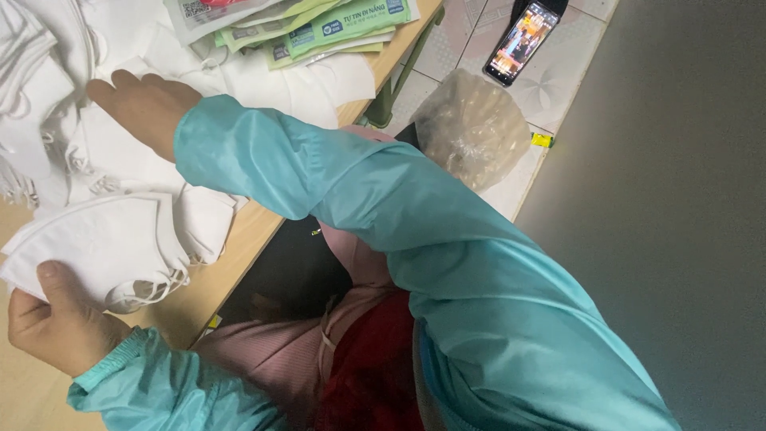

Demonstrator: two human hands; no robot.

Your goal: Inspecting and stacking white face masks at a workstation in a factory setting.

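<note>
I'm looking down at what reads as a small home workshop for packing face masks. The wooden tabletop (255,227) carries a heap of loose white masks (104,144) at ten o'clock, and a stack of flat green-and-white printed packets (319,28) at twelve. Past the table edge, at one o'clock, a patterned tile floor (558,76) holds a smartphone (523,41) with its screen lit and a crumpled clear plastic bag (471,124).

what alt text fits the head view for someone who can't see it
A person's left hand grips a folded white face mask at a wooden table's edge, while the right hand rests on a pile of masks. A phone lies on the floor.
</note>
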